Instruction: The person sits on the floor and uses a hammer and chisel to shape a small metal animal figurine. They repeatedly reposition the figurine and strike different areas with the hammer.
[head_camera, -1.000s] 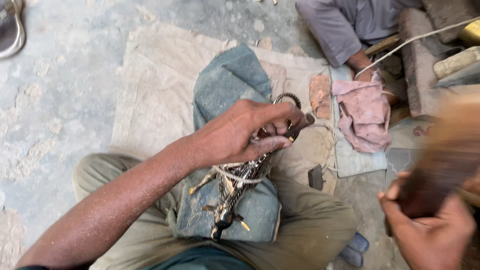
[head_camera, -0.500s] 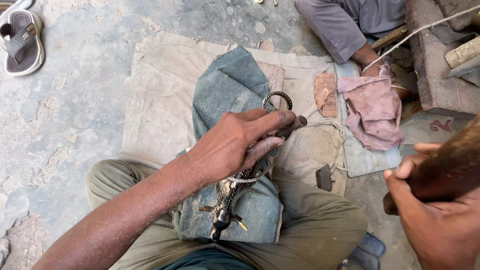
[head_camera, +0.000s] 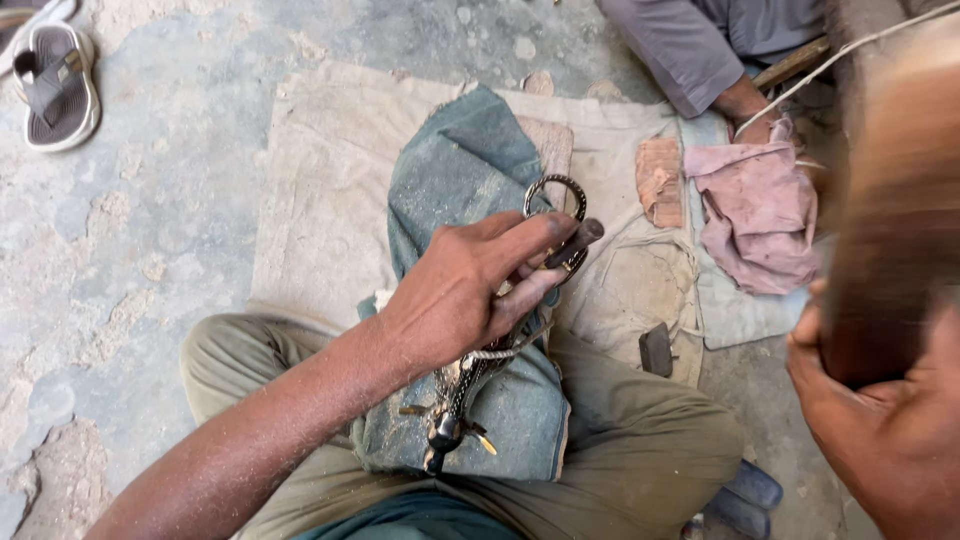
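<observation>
Metalwork, a dark strip with a ring end (head_camera: 556, 187), runs lengthwise up the lap on a dusty blue cloth (head_camera: 520, 410), pinned by the left hand (head_camera: 462, 290), fingers closed around a short dark punch (head_camera: 575, 240). Right hand (head_camera: 885, 440) clenches a blurred brown wooden mallet (head_camera: 890, 210), raised to the right.

Rough grey concrete floor (head_camera: 170, 230), cracked & pitted, bright daylight. Pale dusty sackcloth (head_camera: 320, 200) spread on it. Grey sandal (head_camera: 58, 95) top left. Pink rag (head_camera: 762, 215) w/ brick-coloured block (head_camera: 659, 182) at right
</observation>
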